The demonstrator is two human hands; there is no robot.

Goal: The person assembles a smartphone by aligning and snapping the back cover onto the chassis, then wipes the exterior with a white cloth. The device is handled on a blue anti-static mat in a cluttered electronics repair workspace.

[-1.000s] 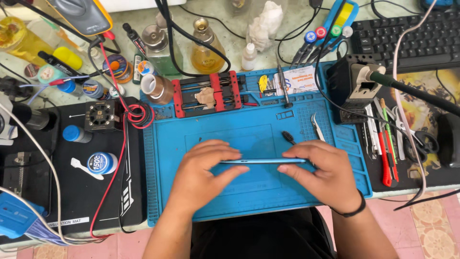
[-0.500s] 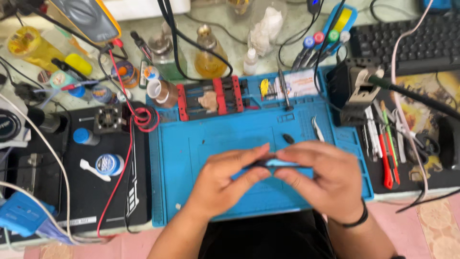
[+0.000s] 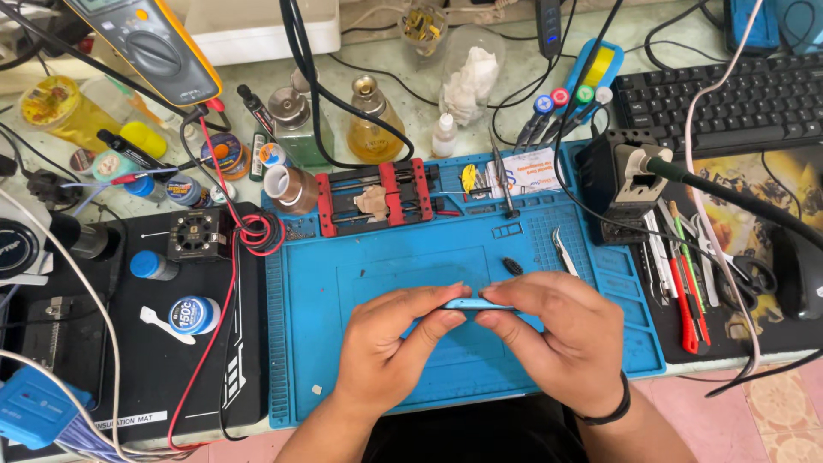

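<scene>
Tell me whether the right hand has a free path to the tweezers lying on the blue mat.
Probably yes, once freed. The tweezers lie just beyond the right hand on the blue mat with nothing between. But both hands pinch a thin light-blue piece; the left hand would have to hold it alone.

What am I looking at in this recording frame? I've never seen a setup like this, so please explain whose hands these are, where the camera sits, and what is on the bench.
There is no machine here: a person works with two bare hands, filmed by a single camera worn on the head and looking down at the bench. The left hand and right hand together pinch a thin light-blue phone-like device, held edge-on between the fingertips above a blue work mat. On the mat lie metal tweezers and a red clamp fixture. Behind it stand a glass bottle of yellowish liquid and a yellow multimeter. A black mat lies to the left, a black keyboard at the upper right, and a red utility knife beside the blue mat.
</scene>
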